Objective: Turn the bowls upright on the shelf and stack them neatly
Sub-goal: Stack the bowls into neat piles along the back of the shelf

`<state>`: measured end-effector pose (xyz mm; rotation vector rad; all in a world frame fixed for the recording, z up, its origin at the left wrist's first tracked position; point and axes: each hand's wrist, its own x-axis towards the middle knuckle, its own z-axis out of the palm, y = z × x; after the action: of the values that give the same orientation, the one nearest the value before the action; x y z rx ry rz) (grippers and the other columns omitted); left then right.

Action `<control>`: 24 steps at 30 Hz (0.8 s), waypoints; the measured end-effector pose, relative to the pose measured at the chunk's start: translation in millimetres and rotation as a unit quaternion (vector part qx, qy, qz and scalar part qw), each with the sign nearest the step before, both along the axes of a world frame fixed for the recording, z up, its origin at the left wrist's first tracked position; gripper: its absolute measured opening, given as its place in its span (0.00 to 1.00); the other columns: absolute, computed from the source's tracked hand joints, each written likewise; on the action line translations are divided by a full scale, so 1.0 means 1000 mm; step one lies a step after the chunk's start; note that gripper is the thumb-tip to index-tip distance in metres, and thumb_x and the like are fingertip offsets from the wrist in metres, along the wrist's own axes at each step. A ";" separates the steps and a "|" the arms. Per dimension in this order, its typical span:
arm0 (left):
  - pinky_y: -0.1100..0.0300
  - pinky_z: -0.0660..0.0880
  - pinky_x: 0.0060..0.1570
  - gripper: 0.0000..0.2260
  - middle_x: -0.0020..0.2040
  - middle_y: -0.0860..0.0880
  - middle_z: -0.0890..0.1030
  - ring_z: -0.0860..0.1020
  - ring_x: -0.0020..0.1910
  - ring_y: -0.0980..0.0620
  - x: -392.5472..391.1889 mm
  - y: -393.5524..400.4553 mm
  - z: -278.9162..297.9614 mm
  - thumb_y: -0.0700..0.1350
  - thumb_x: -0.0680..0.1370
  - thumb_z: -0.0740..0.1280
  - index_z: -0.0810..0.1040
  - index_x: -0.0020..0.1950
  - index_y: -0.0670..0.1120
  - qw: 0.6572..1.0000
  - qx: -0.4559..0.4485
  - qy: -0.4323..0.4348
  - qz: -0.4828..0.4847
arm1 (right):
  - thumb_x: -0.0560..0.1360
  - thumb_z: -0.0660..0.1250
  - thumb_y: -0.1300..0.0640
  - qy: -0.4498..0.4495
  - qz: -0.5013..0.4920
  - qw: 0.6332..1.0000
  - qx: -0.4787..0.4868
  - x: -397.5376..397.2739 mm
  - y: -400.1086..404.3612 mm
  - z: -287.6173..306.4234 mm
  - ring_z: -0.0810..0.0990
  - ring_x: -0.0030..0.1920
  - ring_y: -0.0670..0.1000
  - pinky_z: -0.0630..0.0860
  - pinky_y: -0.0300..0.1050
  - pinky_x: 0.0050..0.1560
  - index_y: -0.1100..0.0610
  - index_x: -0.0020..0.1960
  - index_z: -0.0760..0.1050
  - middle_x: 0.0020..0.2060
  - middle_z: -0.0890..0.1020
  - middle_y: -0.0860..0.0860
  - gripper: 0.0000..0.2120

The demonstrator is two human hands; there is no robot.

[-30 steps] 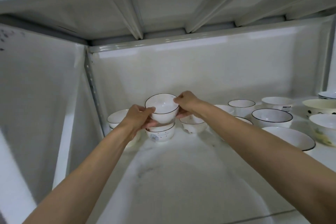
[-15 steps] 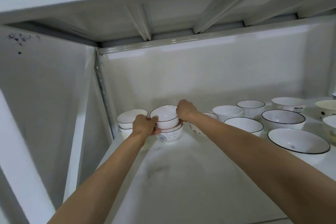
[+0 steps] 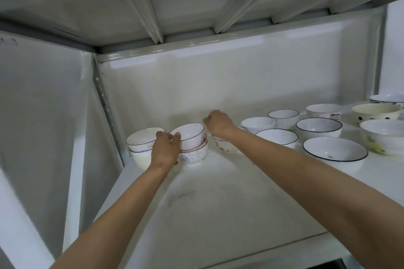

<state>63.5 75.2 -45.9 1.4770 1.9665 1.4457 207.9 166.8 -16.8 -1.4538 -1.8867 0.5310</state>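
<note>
Now left grip (image 3: 166,145) on nested bowl (image 3: 188,136), right grip (image 3: 217,122) just clear

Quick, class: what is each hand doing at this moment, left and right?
Left hand: fingers curled round the side of the top bowl, which sits in the flowered bowl.
Right hand: fingers curled, holding nothing, clear of that bowl.
</note>
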 end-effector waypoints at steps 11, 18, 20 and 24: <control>0.64 0.72 0.24 0.11 0.36 0.46 0.79 0.74 0.25 0.53 0.113 -0.005 -0.002 0.50 0.81 0.62 0.74 0.54 0.42 0.951 -0.130 0.007 -0.282 | 0.74 0.63 0.59 -0.199 -0.001 0.977 -0.072 0.133 0.010 0.023 0.79 0.35 0.56 0.77 0.44 0.39 0.60 0.40 0.74 0.34 0.80 0.57 0.06; 0.58 0.81 0.30 0.24 0.36 0.41 0.80 0.78 0.27 0.50 0.179 0.038 -0.018 0.55 0.81 0.59 0.65 0.67 0.37 0.939 -0.210 -0.094 -0.257 | 0.72 0.66 0.59 -0.316 -0.025 0.945 -0.075 0.195 0.031 0.009 0.78 0.25 0.54 0.77 0.43 0.36 0.63 0.48 0.74 0.36 0.80 0.57 0.08; 0.54 0.82 0.35 0.25 0.37 0.40 0.79 0.80 0.29 0.46 0.188 0.044 -0.022 0.57 0.80 0.59 0.66 0.66 0.37 0.934 -0.229 -0.123 -0.245 | 0.74 0.63 0.60 -0.310 0.003 0.942 -0.126 0.199 0.036 0.002 0.81 0.22 0.53 0.79 0.43 0.37 0.63 0.52 0.72 0.40 0.83 0.58 0.09; 0.53 0.83 0.35 0.21 0.40 0.39 0.77 0.81 0.32 0.46 0.203 0.048 -0.025 0.52 0.81 0.61 0.68 0.64 0.36 0.927 -0.245 -0.170 -0.227 | 0.76 0.61 0.64 -0.263 0.073 0.938 -0.213 0.205 0.049 -0.008 0.85 0.43 0.62 0.80 0.56 0.55 0.66 0.55 0.70 0.44 0.80 0.62 0.09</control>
<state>266.4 122.9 -70.7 1.2378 1.4950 0.8556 413.0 215.9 -24.6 -1.8838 -2.4187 0.7061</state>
